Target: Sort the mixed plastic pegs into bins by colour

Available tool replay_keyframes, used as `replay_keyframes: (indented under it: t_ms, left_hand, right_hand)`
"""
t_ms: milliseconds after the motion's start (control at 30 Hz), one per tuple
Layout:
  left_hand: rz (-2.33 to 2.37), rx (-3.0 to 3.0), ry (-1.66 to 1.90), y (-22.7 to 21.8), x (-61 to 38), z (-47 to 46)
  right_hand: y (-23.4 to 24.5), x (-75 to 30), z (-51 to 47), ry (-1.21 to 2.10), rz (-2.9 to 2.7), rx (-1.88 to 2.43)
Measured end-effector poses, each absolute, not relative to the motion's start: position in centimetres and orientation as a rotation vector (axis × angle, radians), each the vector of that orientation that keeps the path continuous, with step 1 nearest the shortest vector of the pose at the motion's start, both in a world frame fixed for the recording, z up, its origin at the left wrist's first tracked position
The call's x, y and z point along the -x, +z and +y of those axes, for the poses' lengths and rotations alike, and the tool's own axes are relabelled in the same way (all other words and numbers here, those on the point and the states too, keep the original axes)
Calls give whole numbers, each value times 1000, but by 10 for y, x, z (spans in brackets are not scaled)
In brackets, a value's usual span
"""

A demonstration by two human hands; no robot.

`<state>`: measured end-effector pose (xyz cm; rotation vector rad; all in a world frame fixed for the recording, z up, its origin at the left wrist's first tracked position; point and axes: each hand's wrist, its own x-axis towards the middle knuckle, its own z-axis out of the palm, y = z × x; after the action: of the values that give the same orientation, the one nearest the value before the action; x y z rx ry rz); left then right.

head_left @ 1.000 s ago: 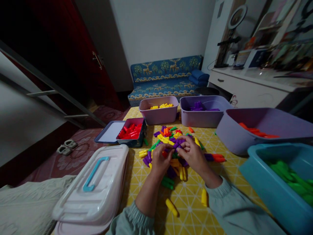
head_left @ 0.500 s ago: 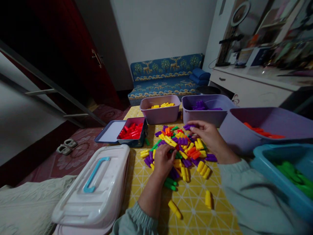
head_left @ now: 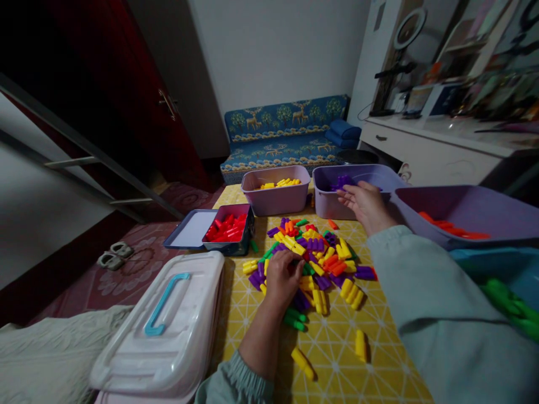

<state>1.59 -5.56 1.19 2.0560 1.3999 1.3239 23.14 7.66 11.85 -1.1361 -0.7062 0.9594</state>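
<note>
My right hand reaches over the front rim of the purple bin, fingers stretched and slightly apart. No block shows in it. Purple plastic blocks lie inside that bin, just beyond the fingertips. My left hand rests at the near left of a mixed pile, its fingers curled and thumb drawn in. Whatever those fingers hold, if anything, is hidden. Ribbed blocks in the pile include yellow ones, purple ones, orange ones and green ones.
A pink bin holds yellow blocks, and a tin holds red ones. On the right are a lilac bin with orange blocks and a blue bin with green ones. A lidded white box stands left of the yellow tablecloth.
My right hand has moved from the pile up and right to the purple bin. The purple block it held no longer shows in its fingers. My left hand has barely moved.
</note>
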Motion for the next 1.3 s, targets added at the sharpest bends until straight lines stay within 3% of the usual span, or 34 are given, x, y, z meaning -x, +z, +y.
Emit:
replay_keyframes:
  t_ms: [167, 367, 533, 767, 1000, 1300]
  left_hand:
    - [1386, -2049, 1329, 12, -16, -56]
    - [1389, -2054, 1325, 12, -16, -56]
    - [1388, -2065, 1331, 12, -16, -56]
    - [1399, -2064, 1322, 11, -15, -56]
    - [1394, -2060, 1312, 10, -15, -56]
    - [1394, -2057, 1311, 11, -17, -56]
  right_hand:
    - [94, -231, 67, 769, -953, 1235]
    - [42, -228, 57, 473, -1647, 1718]
    - [21, -228, 52, 338, -1751, 1827]
    - [31, -223, 48, 314, -1671, 1747]
    - [43, -201, 10, 738, -1713, 1365]
    - [67, -161, 31, 419, -1964, 1434]
